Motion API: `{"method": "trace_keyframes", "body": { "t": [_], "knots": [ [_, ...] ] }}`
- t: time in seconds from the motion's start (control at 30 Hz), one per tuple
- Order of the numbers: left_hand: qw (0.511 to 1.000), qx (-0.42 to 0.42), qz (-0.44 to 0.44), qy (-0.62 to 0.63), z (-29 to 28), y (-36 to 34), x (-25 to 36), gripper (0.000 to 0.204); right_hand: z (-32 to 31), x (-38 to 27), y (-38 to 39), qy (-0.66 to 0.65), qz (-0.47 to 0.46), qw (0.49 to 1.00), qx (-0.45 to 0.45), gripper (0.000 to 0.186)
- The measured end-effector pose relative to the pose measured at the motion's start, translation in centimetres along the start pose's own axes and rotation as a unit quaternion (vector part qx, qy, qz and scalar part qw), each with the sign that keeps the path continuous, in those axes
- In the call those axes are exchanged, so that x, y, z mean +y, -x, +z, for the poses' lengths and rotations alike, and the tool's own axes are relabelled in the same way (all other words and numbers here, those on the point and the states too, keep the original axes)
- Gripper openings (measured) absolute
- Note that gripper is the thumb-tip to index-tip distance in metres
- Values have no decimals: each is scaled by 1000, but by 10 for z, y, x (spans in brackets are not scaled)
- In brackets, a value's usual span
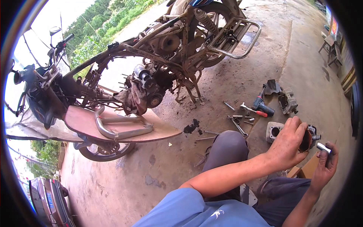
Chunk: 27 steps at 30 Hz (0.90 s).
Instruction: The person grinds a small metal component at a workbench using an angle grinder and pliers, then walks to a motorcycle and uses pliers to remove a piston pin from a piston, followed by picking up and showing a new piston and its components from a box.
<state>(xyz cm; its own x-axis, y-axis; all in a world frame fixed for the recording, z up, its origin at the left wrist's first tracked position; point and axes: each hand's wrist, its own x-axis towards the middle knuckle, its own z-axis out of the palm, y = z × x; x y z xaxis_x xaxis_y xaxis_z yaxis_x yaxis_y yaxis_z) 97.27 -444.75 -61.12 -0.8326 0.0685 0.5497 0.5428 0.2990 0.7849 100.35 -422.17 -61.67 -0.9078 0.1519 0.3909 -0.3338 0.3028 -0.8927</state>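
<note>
My left hand (286, 143) is closed around a dark, round-faced part (305, 141) with a reddish edge; the fingers hide much of it, and its kind is unclear. To its right, my right hand (328, 164) pinches a short, shiny metal cylinder (323, 148) between thumb and fingers. The two held pieces are apart. Just left of my left hand, on the ground, lies a pale grey engine cylinder (273, 131) with a round bore, partly covered by the hand. Farther off sits a finned metal engine part (288, 101).
A stripped motorcycle (151, 83) stands ahead, a cloth (132, 99) on its engine. A cordless power tool (261, 105), a red-handled ratchet (259, 112) and several wrenches and sockets lie on concrete. A cardboard box (308, 166) is below my hands; stools (332, 49) stand far right.
</note>
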Motion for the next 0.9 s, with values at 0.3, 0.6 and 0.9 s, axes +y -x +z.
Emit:
{"method": "trace_keyframes", "body": {
  "t": [0.3, 0.6, 0.9],
  "knots": [
    [999, 17, -20, 29, 0, -3, 1, 61, 5, 2, -6, 0, -18, 1000, -15, 28],
    [999, 1, -27, 33, -1, -5, 2, 62, 12, -10, -5, -18, -14, 1000, -19, 26],
    [999, -2, -41, 12, -6, -3, 2, 64, 13, -21, -2, -11, -21, 1000, -17, 26]
  ]
}}
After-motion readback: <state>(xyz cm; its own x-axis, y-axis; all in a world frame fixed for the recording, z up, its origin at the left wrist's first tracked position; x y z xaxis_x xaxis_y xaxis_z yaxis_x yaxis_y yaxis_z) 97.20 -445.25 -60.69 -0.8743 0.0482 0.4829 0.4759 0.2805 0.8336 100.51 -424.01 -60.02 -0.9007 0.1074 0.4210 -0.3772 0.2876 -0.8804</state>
